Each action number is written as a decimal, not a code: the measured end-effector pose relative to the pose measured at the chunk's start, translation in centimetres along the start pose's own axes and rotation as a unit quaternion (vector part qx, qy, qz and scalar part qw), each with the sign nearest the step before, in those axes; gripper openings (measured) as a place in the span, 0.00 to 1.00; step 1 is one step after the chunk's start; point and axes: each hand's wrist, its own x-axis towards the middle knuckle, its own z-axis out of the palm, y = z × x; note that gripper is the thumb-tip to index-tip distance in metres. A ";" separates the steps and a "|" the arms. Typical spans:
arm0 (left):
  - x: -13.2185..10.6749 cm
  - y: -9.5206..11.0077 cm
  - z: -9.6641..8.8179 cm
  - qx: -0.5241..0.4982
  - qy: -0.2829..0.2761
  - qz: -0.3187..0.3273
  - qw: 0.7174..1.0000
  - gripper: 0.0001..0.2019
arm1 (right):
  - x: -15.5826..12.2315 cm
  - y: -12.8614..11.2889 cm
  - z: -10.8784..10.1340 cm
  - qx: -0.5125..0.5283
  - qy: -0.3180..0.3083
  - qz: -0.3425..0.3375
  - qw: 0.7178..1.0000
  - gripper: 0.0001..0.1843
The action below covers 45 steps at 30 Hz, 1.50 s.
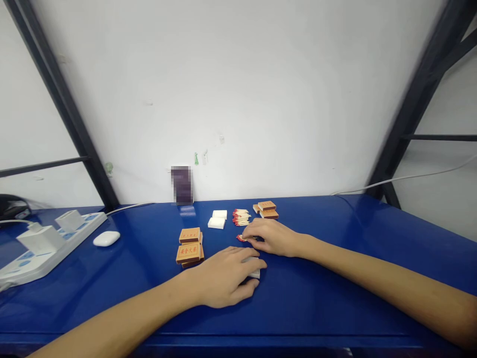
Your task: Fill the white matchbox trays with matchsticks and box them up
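Observation:
My left hand (227,278) rests low over the table, thumb and fingers closed about a small white matchbox tray (255,274), most of which the hand covers. Just beyond it, my right hand (274,236) has its fingertips closed on a few red-tipped matches (240,238) lying at the table surface. A larger pile of matches (241,217) with red heads lies behind the right hand's fingers. To the left of that pile are two white matchbox trays (216,223), side by side.
Several orange-brown matchbox sleeves (188,252) are stacked left of my left hand, with more matchboxes (267,205) behind my right hand. A white earbud case (107,238) and a power strip (44,253) with chargers stand left on the blue table (316,308). A dark blurred object (182,185) leans against the wall.

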 end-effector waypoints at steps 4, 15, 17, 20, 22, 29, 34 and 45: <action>0.0 0.0 -0.1 0.001 -0.004 -0.005 1.000 0.16 | -0.1 0.2 0.3 0.027 0.016 0.025 0.999 0.09; 0.1 0.1 -0.3 0.010 -0.013 0.000 1.000 0.15 | -0.1 0.4 0.5 0.076 0.035 0.050 0.995 0.07; 0.1 0.1 -0.2 0.011 -0.012 0.000 1.000 0.15 | -0.1 0.5 0.5 0.075 0.036 0.051 0.995 0.07; 0.1 0.0 -0.2 0.009 -0.006 0.003 1.000 0.15 | -0.2 0.6 0.7 0.078 0.043 0.047 0.995 0.07; 0.0 0.0 -0.1 0.008 -0.001 0.003 1.000 0.15 | -0.2 0.7 0.8 0.080 0.047 0.046 0.995 0.07; 0.1 0.6 0.0 0.075 0.019 -0.119 0.990 0.19 | -0.3 0.8 0.9 0.078 0.055 0.043 0.994 0.06; 0.2 0.7 0.5 0.117 0.035 -0.201 0.972 0.26 | -0.3 0.8 0.9 0.076 0.062 0.044 0.994 0.06; -0.3 0.4 0.6 0.055 -0.014 -0.209 0.976 0.29 | -0.3 0.5 0.9 0.068 0.061 0.059 0.994 0.09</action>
